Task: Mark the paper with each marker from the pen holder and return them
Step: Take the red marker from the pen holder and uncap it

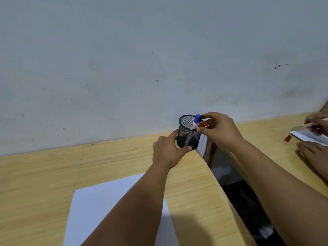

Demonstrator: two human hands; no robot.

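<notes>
A black mesh pen holder (185, 134) stands at the far right corner of the wooden table, close to the wall. My left hand (168, 150) wraps around its lower side, thumb in front. A blue-capped marker (196, 120) leans inside against the rim. My right hand (219, 128) is at the rim's right side, fingers pinched on a red-capped marker (202, 124) beside the blue one. A white sheet of paper (99, 208) lies flat on the table in front of me, partly hidden by my left forearm.
The table's right edge (218, 189) drops into a dark gap. Beyond it, a second table (262, 132) has another person's two hands (316, 139), white paper and a loose red cap (287, 138). A grey wall stands right behind the holder.
</notes>
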